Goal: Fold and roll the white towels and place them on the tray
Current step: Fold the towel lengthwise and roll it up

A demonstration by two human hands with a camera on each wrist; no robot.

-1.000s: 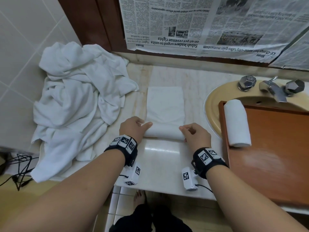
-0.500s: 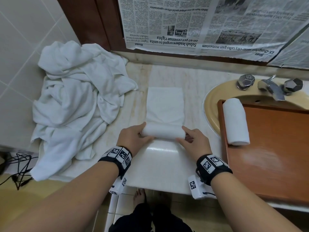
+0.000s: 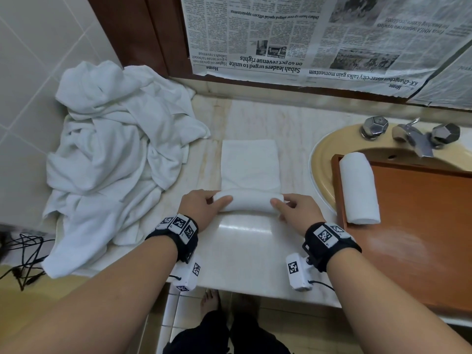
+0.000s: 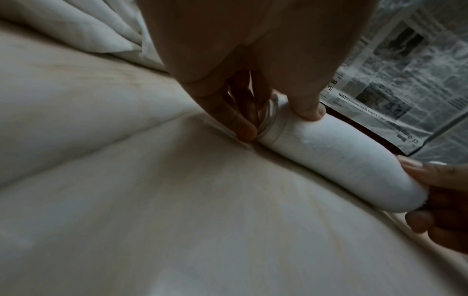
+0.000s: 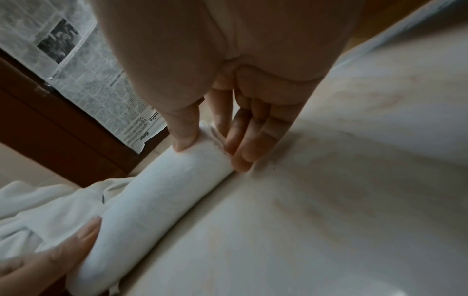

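While roll is only part formed, both hands work it: left hand (image 3: 201, 208) pinches left end of towel (image 3: 249, 204), thumb on top, fingers (image 4: 243, 128) capping spiral end; right hand (image 3: 297, 210) mirrors at right end. End grip likely keeps layers square, stops telescoping. Towel sits on counter (image 3: 245, 254), flat tail stretching away toward wall, so rolling unfinished. Finished roll (image 3: 358, 187) lies at left edge of tray (image 3: 413, 226) over sink; leaves room for more. Unfolded pile (image 3: 115, 159) waits left.
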